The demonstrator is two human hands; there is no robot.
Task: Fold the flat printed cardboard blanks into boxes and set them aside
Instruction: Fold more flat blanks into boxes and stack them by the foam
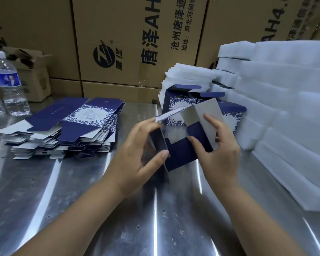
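Note:
A half-folded navy and white floral blank point(181, 150) is held above the steel table between both hands. My left hand point(139, 154) grips its left wall, thumb on the near edge and fingers on the upper flap. My right hand point(220, 150) holds the right side, with the thumb pressing a navy flap inward and the fingers resting on the grey inner face of a raised flap. To the left, on the table, lies a stack of flat blanks point(67, 130). Behind the hands stand a few folded boxes point(175, 104) with their top flaps open.
White foam sheets point(284, 115) are piled high along the right and behind the folded boxes. A water bottle point(9, 85) stands at the far left. Large brown cartons point(129, 43) wall off the back. The steel table point(118, 209) reflects light in front of me.

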